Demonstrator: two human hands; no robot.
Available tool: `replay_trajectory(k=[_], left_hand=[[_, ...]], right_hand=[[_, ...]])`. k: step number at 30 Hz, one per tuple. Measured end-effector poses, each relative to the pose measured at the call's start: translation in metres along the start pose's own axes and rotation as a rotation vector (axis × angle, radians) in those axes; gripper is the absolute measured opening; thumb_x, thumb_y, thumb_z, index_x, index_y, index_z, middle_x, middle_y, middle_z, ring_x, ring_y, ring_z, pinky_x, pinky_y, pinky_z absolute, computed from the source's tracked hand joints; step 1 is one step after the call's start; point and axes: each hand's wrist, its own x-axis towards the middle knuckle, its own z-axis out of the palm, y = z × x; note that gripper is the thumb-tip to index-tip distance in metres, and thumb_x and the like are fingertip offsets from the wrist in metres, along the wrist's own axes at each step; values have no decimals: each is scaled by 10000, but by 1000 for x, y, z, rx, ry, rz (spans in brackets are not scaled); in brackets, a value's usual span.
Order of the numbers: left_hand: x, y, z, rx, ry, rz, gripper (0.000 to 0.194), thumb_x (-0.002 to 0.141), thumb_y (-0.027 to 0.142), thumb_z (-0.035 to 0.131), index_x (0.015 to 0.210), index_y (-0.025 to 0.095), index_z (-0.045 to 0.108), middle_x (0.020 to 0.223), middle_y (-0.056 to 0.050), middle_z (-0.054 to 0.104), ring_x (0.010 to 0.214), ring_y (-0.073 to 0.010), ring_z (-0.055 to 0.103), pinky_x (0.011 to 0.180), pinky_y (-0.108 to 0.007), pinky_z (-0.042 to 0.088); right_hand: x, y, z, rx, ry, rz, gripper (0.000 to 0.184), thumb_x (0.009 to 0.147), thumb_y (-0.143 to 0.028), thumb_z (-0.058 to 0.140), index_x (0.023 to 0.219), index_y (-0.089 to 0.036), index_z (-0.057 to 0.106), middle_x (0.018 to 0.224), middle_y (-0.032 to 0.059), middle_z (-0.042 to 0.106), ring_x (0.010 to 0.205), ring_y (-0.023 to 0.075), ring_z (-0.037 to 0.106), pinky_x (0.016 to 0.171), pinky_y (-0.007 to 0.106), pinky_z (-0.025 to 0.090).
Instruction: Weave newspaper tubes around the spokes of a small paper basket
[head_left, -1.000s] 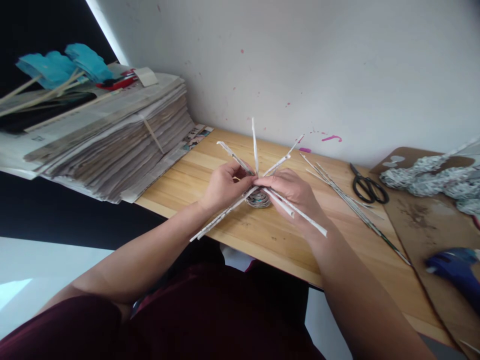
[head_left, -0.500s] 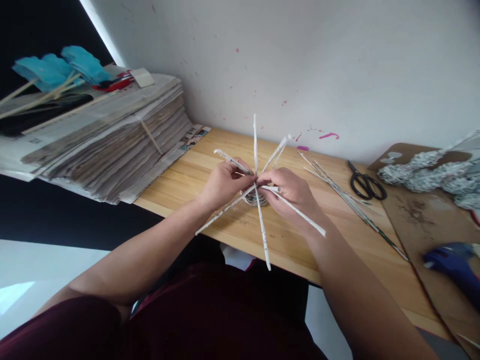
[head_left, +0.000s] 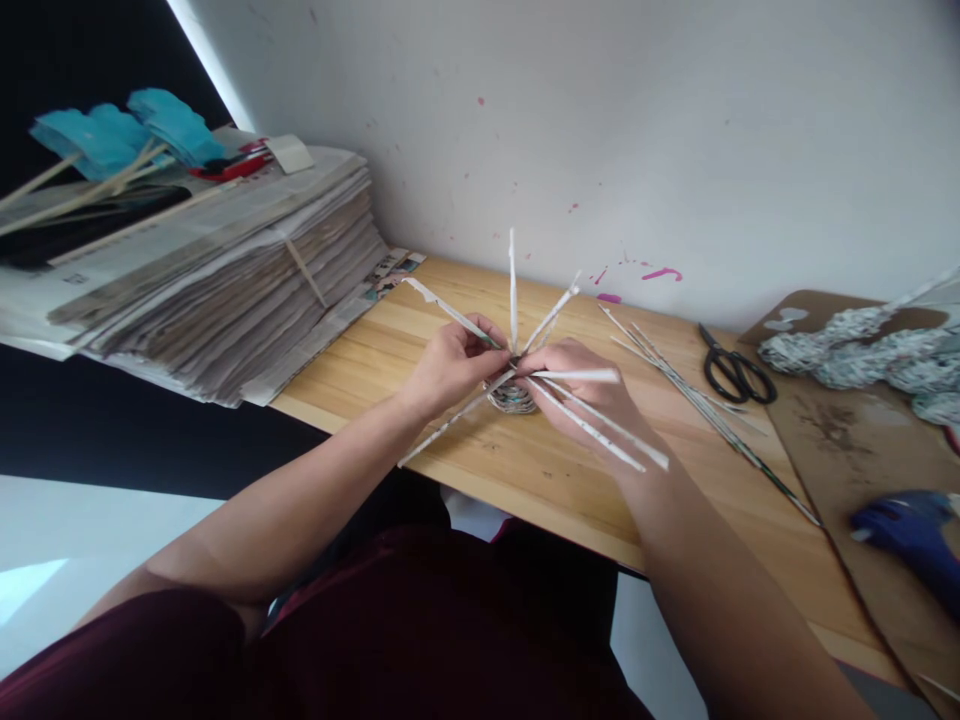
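A small woven paper piece (head_left: 514, 398), round and made of rolled paper tubes, stands on the wooden table (head_left: 360, 370) between my hands. White paper tubes (head_left: 513, 285) fan out from its top in several directions. My left hand (head_left: 461, 355) is closed at the left of its top, thumb and fingers pinching a paper tube (head_left: 450, 308) that points up and left. On the right side, my right hand (head_left: 574, 375) is closed with its fingertips at the tubes' base. Several tubes cross over that hand; which one its fingers grip is partly hidden.
A tall newspaper stack (head_left: 225, 270) rises at the left, with blue paper flowers (head_left: 169, 125) on top. At the right lie loose paper tubes (head_left: 697, 410), black scissors (head_left: 735, 370), a braided paper piece (head_left: 847, 345) and a blue glue gun (head_left: 904, 540) on cardboard (head_left: 817, 440).
The tube that pointed toward me has swung right, across my right hand. Another tube at that hand now sticks out further right. The left-hand tube reaches further up and left.
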Motion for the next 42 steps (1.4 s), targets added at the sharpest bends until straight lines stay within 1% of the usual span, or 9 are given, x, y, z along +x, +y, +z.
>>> replay_trajectory(k=[4, 9, 14, 20, 25, 27, 32, 37, 42], left_hand=[[-1, 3, 2, 45, 40, 9, 179, 763, 168, 768, 883, 148, 637, 728, 0, 682, 616, -96, 625, 610, -225, 514], [0, 6, 3, 158, 33, 12, 204, 785, 286, 783, 831, 145, 644, 741, -16, 678, 639, -107, 602, 612, -243, 483], [4, 4, 2, 303, 59, 48, 143, 743, 222, 754, 813, 153, 650, 746, -8, 674, 662, -115, 598, 631, -248, 480], [-1, 2, 5, 227, 85, 45, 157, 719, 181, 727, 831, 165, 618, 788, -8, 690, 699, -116, 632, 658, -243, 509], [0, 2, 9, 206, 131, -17, 443, 664, 133, 757, 1073, 165, 591, 815, 6, 712, 654, -106, 633, 629, -227, 501], [2, 2, 10, 221, 121, -18, 482, 658, 142, 769, 1115, 155, 616, 796, 7, 714, 635, -108, 623, 609, -225, 487], [4, 1, 9, 315, 109, 5, 169, 714, 219, 764, 862, 147, 722, 725, 1, 700, 628, -109, 589, 593, -226, 453], [3, -2, 7, 223, 99, -35, 197, 716, 281, 800, 838, 146, 723, 733, -20, 709, 645, -127, 615, 623, -248, 497], [4, -5, 7, 68, 59, -42, 217, 710, 292, 805, 821, 135, 703, 747, -20, 716, 670, -130, 643, 643, -247, 521]], right_hand=[[-4, 7, -1, 64, -11, 29, 144, 922, -184, 733, 1042, -262, 753, 1001, 20, 779, 915, 182, 716, 837, 349, 575], [-1, 5, -1, 126, -15, 36, 135, 969, -200, 663, 1020, -268, 767, 1079, 44, 775, 1012, 189, 724, 914, 369, 580], [0, -1, 5, 42, 86, 24, 74, 884, -249, 765, 957, -255, 757, 1096, 64, 735, 1019, 205, 721, 912, 370, 592], [2, -9, 11, 39, 133, 59, 112, 885, -138, 656, 907, -230, 715, 1048, 88, 726, 1039, 230, 709, 936, 411, 580], [2, -12, 17, 64, 156, 109, 120, 875, -135, 630, 889, -243, 681, 1007, 80, 715, 1041, 246, 696, 934, 434, 570], [2, -14, 17, 76, 151, 122, 94, 884, -162, 643, 883, -253, 665, 988, 73, 710, 1054, 251, 689, 938, 438, 566], [1, -14, 17, 128, 161, 171, 99, 954, -226, 595, 890, -252, 666, 1004, 76, 719, 1085, 250, 687, 977, 451, 549], [-3, -9, 23, 144, 161, 214, 239, 875, -131, 598, 1064, -254, 678, 1149, 77, 726, 1059, 237, 688, 949, 433, 561], [-4, -6, 27, 171, 165, 254, 250, 857, -113, 577, 1055, -237, 667, 1210, 98, 689, 1127, 245, 665, 937, 425, 556]])
